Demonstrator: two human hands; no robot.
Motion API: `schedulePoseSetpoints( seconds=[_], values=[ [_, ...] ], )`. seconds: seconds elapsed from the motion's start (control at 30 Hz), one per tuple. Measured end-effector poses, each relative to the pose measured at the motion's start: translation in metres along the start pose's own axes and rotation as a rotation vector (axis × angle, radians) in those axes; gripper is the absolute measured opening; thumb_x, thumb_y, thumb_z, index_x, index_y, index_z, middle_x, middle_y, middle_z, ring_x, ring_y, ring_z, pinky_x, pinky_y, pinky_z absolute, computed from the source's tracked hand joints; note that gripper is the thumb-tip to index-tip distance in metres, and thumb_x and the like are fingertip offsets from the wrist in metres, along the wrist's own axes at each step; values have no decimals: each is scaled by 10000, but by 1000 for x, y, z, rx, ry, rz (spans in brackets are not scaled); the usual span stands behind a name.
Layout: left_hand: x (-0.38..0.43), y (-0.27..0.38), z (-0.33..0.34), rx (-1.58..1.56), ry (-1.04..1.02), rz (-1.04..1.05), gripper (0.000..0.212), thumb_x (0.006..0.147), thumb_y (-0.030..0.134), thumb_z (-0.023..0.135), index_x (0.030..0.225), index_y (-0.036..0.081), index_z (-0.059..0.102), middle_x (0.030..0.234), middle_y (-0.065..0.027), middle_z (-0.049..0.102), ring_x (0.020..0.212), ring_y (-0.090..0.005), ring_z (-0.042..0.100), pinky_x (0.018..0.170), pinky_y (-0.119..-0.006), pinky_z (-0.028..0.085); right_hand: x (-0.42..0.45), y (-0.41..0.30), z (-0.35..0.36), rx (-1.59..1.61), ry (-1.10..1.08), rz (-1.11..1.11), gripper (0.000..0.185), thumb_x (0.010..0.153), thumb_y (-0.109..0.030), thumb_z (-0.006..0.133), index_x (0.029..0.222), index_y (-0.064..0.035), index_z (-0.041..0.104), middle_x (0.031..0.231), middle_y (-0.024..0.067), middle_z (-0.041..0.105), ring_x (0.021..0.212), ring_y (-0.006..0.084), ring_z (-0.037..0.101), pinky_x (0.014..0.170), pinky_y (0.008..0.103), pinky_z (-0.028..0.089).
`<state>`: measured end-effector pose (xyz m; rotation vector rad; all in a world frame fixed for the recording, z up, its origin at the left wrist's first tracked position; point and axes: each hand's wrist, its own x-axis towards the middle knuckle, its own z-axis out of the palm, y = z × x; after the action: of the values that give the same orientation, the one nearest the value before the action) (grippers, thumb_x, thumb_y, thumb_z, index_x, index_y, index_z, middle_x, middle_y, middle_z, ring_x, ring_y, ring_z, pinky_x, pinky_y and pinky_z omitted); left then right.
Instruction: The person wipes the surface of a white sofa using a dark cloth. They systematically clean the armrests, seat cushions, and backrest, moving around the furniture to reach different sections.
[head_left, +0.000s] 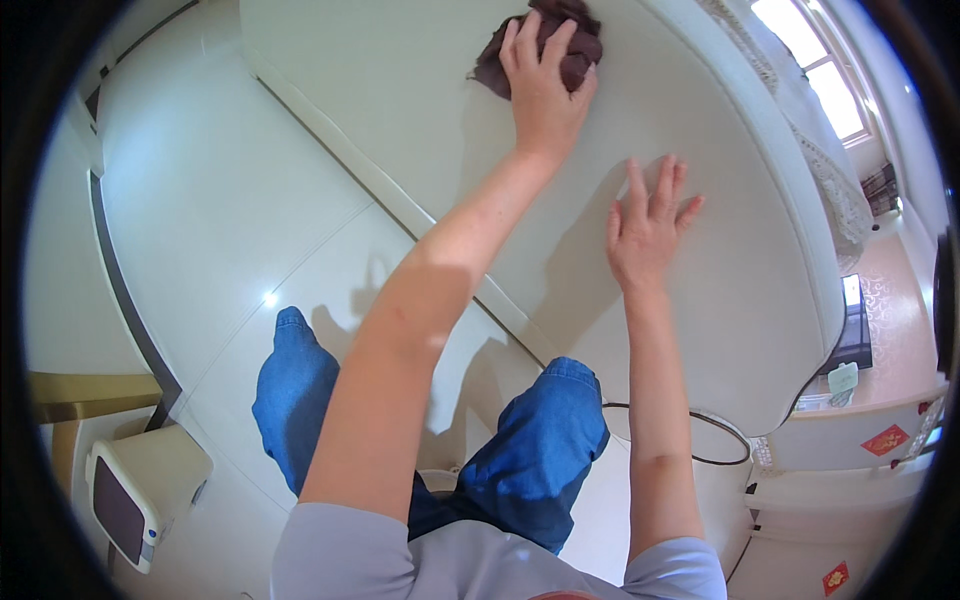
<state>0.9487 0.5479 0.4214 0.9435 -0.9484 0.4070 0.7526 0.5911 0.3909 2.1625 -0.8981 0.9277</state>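
My left hand (547, 90) is pressed over a crumpled dark brown cloth (495, 64), fingers spread on top of it. The cloth lies against a broad, smooth, cream panel (420, 112) of a large piece of furniture with a piped edge; whether it is a bed or a sofa I cannot tell. Lower and to the right, my right hand (646, 232) rests on or just over the same panel with its fingers apart and nothing in it. The panel's bottom edge meets the pale tiled floor in a dark line.
White lace-trimmed fabric (832, 172) drapes over the furniture's far edge. At the left stands a cream bin (172, 465) with a dark lid panel. A thin dark loop (731, 450) curves near my right forearm. A television (855, 337) and a window (814, 67) appear at the right.
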Motion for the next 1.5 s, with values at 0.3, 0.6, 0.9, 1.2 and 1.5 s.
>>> schedulePoseSetpoints(
  seconds=[0.3,0.6,0.9,1.2,1.5],
  values=[
    [94,49,-14,-25,-314,452,415,731,99,712,1133,54,622,1278,-189,547,1255,-394,441,1082,-472,343,-7,5,11,-127,-31,2,576,859,-222,607,1421,-220,478,1578,127,272,1482,258,212,1196,526,23],
    [70,47,-1,42,-238,496,558,797,177,686,1316,57,518,1422,-177,430,1343,-403,351,1118,-494,300,4,-20,-17,161,32,17,461,815,-119,636,1274,-119,597,1493,110,420,1416,266,361,1187,524,135],
    [-71,-102,-46,131,-54,-317,570,903,270,640,1360,-15,453,1482,-223,331,1375,-396,287,1132,-479,257,-21,-59,42,425,-148,-230,380,747,-39,645,1127,-51,653,1372,148,533,1328,315,469,1095,516,360],
    [-314,-212,-121,89,-26,-1241,561,943,292,568,1404,7,424,1397,-230,450,1323,-369,397,1114,-439,296,-68,-143,131,618,-434,-301,374,731,13,659,1102,-34,649,1322,161,556,1268,360,505,1013,500,448],
    [-259,-299,-137,-90,564,-1488,555,934,276,594,1374,29,364,1313,-166,484,1198,-285,494,1026,-386,400,-49,-190,192,601,-502,-300,351,769,-6,642,1119,-35,649,1334,156,545,1285,357,485,1067,538,387]
  ],
)
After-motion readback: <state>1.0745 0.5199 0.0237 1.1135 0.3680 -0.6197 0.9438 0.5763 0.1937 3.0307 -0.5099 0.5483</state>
